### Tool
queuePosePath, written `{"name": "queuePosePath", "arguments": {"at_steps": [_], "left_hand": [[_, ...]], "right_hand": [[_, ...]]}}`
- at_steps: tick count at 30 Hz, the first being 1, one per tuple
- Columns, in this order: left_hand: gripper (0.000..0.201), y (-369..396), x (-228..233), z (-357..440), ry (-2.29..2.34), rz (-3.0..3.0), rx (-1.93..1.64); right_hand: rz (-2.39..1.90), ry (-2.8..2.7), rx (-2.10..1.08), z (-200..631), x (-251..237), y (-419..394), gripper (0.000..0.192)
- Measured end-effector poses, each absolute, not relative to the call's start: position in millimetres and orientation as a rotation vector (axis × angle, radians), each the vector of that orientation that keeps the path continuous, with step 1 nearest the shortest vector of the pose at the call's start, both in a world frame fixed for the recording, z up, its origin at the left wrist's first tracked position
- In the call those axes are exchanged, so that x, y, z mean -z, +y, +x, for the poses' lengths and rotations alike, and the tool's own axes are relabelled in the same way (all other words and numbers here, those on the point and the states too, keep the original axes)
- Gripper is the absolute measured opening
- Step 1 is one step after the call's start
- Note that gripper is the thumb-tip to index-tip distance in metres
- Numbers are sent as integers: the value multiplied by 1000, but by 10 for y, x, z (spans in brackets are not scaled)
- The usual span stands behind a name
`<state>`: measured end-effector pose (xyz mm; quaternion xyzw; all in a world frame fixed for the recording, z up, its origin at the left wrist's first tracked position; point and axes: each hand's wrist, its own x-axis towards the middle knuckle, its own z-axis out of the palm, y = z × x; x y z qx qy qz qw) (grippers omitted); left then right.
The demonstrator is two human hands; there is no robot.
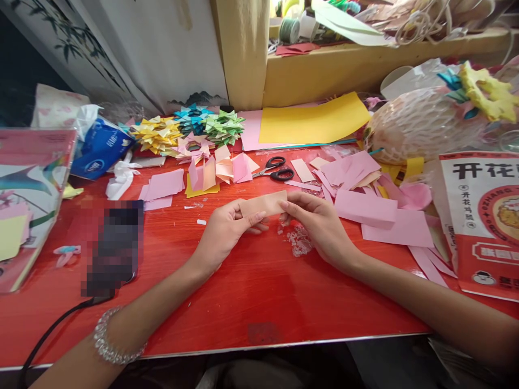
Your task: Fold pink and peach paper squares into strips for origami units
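- The paper strip (263, 204) is a small peach-colored piece, held just above the red desk (251, 292), near the middle of it.
- Its long side runs left to right, tipped up a little at the right end.
- The left hand (225, 229) pinches the left end of the strip. Its fingers are curled, with the thumb on top.
- The right hand (318, 224) holds the right end. Its fingers are bent closed on the paper too.
- Both hands touch the strip, one at each end, so neither one is nearer.
- One pair of scissors (276, 168) with black handles lies on the desk behind the strip, a little to the right. No hand is on it.
- Four folded paper stars sit far back by the wall: one yellow star (156, 134), one blue star (191, 118), one green star (224, 127) and one pink star (194, 147).
- One big yellow sheet (312, 121) lies at the back.
- Many pink scraps (373, 208) are spread out to the right of the right hand. There are too many to count.
- One blue tissue pack (101, 147) lies far to the left.
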<state>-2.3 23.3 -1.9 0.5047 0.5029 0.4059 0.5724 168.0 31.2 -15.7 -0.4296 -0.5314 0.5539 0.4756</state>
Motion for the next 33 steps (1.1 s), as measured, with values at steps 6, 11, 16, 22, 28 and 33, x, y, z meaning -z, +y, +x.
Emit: {"name": "queuePosePath", "arguments": {"at_steps": [6,11,16,22,28,33], "left_hand": [[21,229,16,-19,1173,1176,-945],[21,239,46,-43,1209,1240,-914],[21,251,20,-89,1318,1475,-802],[22,227,-31,-71,1317,1522,-767],[23,238,11,-59,1298,1372,-846],[19,214,-45,-56,1234,1486,-815]], "right_hand": [[-1048,-1311,-1350,1688,173,308,19],[-1069,-1335,-1336,1690,179,310,21],[-1122,-1445,-1292,1711,164,319,20],[-1161,-1565,-1244,1682,142,280,18],[-1102,-1441,-1407,1672,149,268,23],[-1171,-1622,-1360,1691,112,240,26]]}}
